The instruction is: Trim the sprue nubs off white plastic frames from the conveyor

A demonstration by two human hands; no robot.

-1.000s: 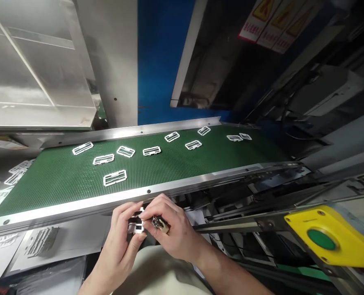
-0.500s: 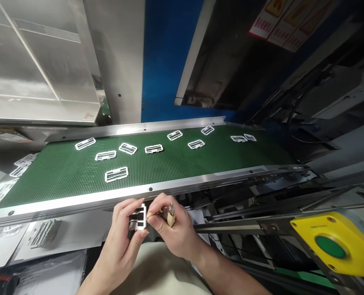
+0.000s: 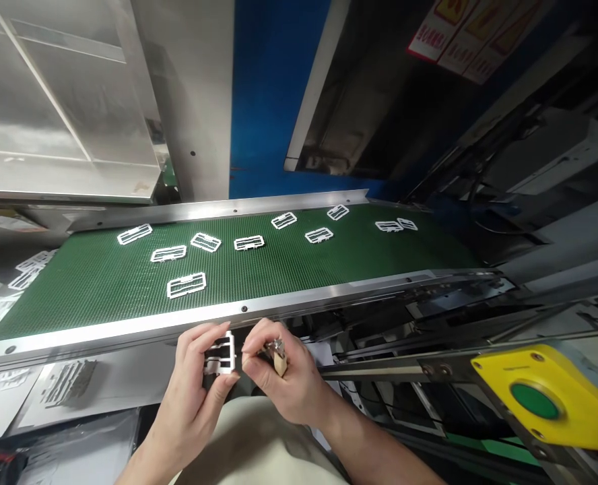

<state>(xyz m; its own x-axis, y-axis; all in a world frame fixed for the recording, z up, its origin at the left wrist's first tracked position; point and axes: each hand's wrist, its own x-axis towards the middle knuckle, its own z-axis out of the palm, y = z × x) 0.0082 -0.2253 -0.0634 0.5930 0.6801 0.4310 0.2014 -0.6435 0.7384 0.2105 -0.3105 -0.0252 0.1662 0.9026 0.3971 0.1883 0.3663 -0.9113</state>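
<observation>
My left hand [image 3: 195, 377] is closed on the edges of a white plastic frame [image 3: 231, 357] with rectangular openings, thumb below and fingers above. Its far-left part is hidden behind the fingers. Just to the right, my right hand [image 3: 283, 377] is closed round a small beige-and-metal hand tool [image 3: 279, 362], mostly covered by the palm and fingers; its exact kind cannot be made out. Thumb and index finger are pinched near the frame's right edge, with a narrow gap between. Both hands are in front of the conveyor's near rail, above my lap.
Several similar white frames [image 3: 186, 285] lie scattered on the green conveyor belt [image 3: 279, 269]. A metal rail [image 3: 127, 327] borders its near side. At lower left stands a stack of frames [image 3: 69, 382] on a pale surface. A yellow box with a green button [image 3: 535, 400] sits at right.
My left hand and the white frame have shifted slightly left, widening the gap to my right fingertips. Belt and surroundings appear a little further left in the view.
</observation>
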